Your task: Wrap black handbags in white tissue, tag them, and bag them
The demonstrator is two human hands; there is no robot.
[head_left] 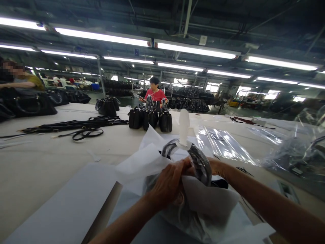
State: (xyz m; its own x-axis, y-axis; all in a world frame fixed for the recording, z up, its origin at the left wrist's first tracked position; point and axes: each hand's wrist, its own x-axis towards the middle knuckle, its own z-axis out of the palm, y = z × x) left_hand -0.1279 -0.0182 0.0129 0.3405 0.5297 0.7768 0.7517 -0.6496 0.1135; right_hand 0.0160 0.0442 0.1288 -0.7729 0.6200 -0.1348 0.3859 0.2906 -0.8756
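In front of me stands a handbag with dark handles [201,164] wrapped in clear plastic, a white tag-like strip [184,127] rising from their top. White tissue paper [210,198] surrounds the bag and covers most of its body. My left hand [169,181] is closed on the paper at the bag's mouth, just left of the near handle. Reaching in from the right, my right hand [194,167] meets it between the handles, its fingers bent onto the paper and partly hidden by the near handle.
Clear plastic bags [223,142] lie to the right, a white sheet or board [68,200] to the left. Black straps [73,125] and several black handbags [150,118] are farther back on the table [111,145]. A person in red [154,95] stands opposite, another person [25,81] far left.
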